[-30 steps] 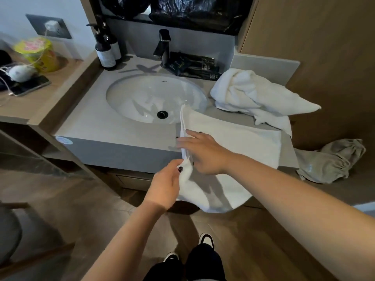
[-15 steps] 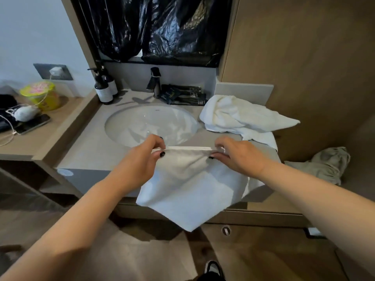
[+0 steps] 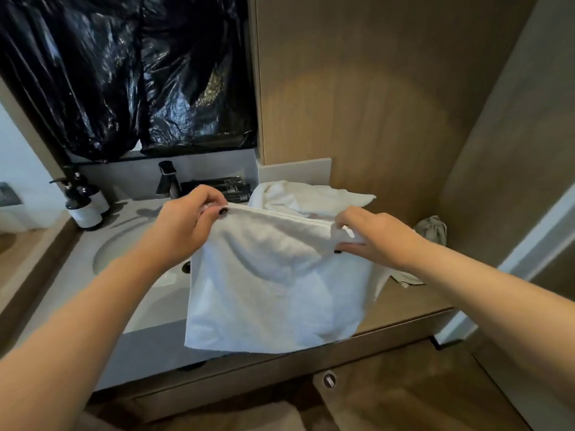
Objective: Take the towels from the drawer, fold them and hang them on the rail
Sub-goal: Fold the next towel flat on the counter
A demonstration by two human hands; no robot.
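Head view, L to R: two dark pump bottles w/ white labels (image 3: 84, 206) at back-left of grey counter (image 3: 62, 293). Our left hand (image 3: 186, 225) pinches top-left corner of folded white terry towel (image 3: 273, 290), held up over the oval basin (image 3: 124, 259). Right hand (image 3: 373, 237) pinches its top-right corner. Crumpled white towel (image 3: 305, 197) lies on counter behind.

Folded towel (image 3: 273, 284): white terry cloth, matt, napped, with a flat woven hem band. Crumpled towel (image 3: 308, 197): same cloth. Countertop (image 3: 77, 275): grey, smooth, matt, stone-like. Basin (image 3: 130, 244): white, glossy. Faucet (image 3: 168, 181): dark metal, satin. Wall panel (image 3: 373, 88): wood grain, matt. Plastic sheeting (image 3: 124, 73): black, glossy, crinkled. Pump bottles (image 3: 82, 203): dark, glossy.
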